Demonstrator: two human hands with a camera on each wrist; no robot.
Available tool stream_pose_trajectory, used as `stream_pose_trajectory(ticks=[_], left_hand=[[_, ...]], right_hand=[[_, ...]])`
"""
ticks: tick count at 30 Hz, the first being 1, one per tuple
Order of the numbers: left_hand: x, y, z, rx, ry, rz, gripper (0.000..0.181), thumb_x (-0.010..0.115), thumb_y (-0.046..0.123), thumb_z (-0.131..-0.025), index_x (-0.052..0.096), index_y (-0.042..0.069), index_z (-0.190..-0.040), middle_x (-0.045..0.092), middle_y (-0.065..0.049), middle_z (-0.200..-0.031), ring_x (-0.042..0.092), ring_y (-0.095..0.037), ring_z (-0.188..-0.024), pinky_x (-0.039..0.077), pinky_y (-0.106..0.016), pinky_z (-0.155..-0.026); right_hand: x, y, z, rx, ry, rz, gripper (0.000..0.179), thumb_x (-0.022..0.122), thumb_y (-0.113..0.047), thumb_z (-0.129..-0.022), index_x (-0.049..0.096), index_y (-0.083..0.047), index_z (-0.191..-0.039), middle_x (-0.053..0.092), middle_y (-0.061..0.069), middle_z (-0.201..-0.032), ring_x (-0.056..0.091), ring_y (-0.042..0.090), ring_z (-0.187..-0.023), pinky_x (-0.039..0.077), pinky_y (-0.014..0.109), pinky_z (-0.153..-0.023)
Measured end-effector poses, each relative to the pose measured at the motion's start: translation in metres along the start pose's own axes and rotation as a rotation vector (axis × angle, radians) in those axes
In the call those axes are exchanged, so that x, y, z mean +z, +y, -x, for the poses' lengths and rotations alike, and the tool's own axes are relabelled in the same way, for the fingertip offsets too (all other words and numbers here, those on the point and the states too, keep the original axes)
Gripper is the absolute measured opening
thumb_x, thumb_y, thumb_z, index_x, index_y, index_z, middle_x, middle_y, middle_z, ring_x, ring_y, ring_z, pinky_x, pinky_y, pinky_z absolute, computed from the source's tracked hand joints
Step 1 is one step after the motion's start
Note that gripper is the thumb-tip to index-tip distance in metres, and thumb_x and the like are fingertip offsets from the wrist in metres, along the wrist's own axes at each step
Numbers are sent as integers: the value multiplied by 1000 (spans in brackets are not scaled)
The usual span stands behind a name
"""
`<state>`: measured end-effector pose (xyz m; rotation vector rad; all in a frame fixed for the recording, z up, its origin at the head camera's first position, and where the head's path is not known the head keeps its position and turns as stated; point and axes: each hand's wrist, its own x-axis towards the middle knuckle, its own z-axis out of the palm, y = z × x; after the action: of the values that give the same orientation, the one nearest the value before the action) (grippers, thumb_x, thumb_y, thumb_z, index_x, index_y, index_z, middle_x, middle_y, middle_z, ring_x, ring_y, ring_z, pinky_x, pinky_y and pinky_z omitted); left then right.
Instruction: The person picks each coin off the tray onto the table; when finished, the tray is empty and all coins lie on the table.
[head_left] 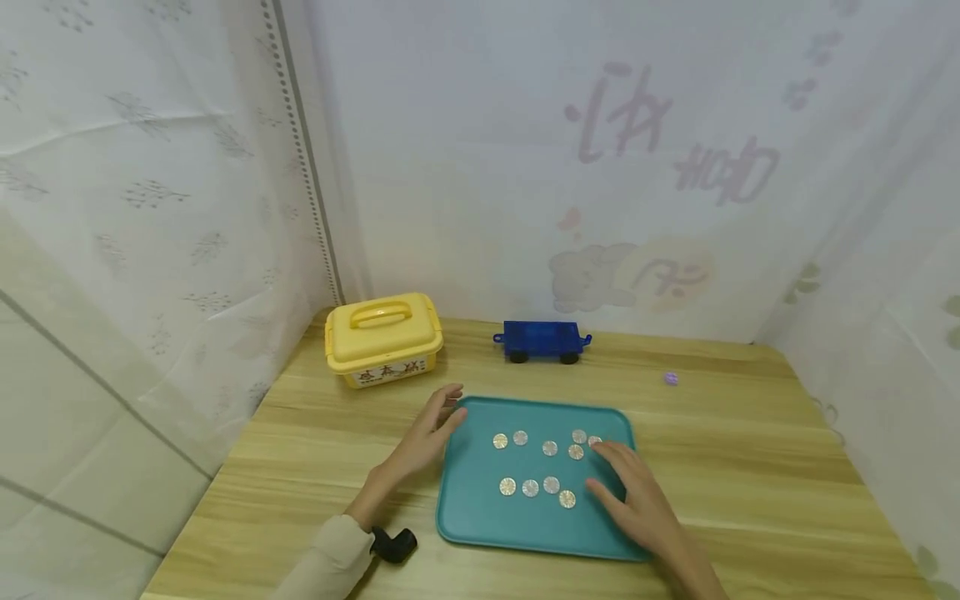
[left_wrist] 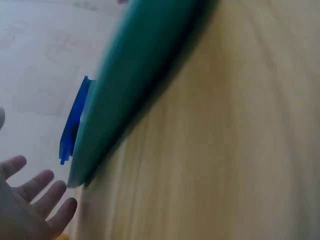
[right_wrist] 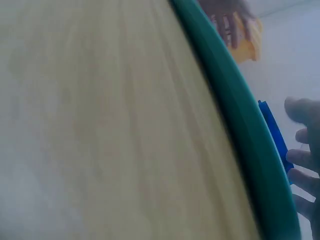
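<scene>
A teal tray [head_left: 480, 521] lies on the wooden table with several gold and silver coin-like discs [head_left: 530, 488] spread over it in two loose rows. At its upper left corner is my left hand [head_left: 426, 433], fingers relaxed and apart, holding nothing. My right hand [head_left: 636, 502] hovers over the tray's right side, its index fingertip right by a silver disc [head_left: 595, 441] and its thumb stretched toward the lower row. In the left wrist view the left hand [left_wrist: 32, 205] shows spread fingers beside the tray edge. The right wrist view has the right hand [right_wrist: 306, 150] with loosely bent, separated fingers.
A yellow lidded box [head_left: 384, 337] with a handle stands at the back left. Behind the tray is a blue toy wagon [head_left: 542, 340] with black wheels. A small purple piece [head_left: 671, 378] lies at the back right. White patterned curtains [head_left: 480, 167] enclose the table.
</scene>
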<state>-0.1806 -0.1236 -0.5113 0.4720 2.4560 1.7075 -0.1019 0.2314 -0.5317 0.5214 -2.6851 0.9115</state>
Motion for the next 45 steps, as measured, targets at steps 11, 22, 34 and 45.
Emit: stream_pose_trajectory(ticks=[11,22,34,45], left_hand=[[15,-30,-22,18,167,37,44,49,25,-105,50,4,-144,60,-12,-139,56,-29,-130,45,-50,-108],[25,-38,-29,142,160,-122,37,49,-1,-101,59,3,-136,60,-12,-138,54,-29,-133,46,-46,-108],[28,-40,-30,121,167,-106,37,49,0,-101,59,4,-136,60,-11,-139,54,-28,-133,46,-45,-109],[26,-42,-31,125,179,-103,34,52,2,-100,61,4,-133,61,-11,-136,57,-29,-129,49,-49,-104]], right_hand=[[18,7,-4,-86,-15,12,31,86,-29,-76,75,-24,-104,66,-18,-106,58,7,-102,53,37,-87],[12,6,0,-63,-41,23,26,88,-33,-72,76,-30,-95,60,-23,-97,53,1,-95,52,33,-82],[19,2,2,-103,-29,-3,26,89,-28,-71,75,-35,-92,56,-25,-91,50,-3,-87,43,32,-80],[24,-4,-2,18,-96,-61,25,85,-26,-76,64,-34,-88,45,-23,-76,36,-3,-73,25,25,-73]])
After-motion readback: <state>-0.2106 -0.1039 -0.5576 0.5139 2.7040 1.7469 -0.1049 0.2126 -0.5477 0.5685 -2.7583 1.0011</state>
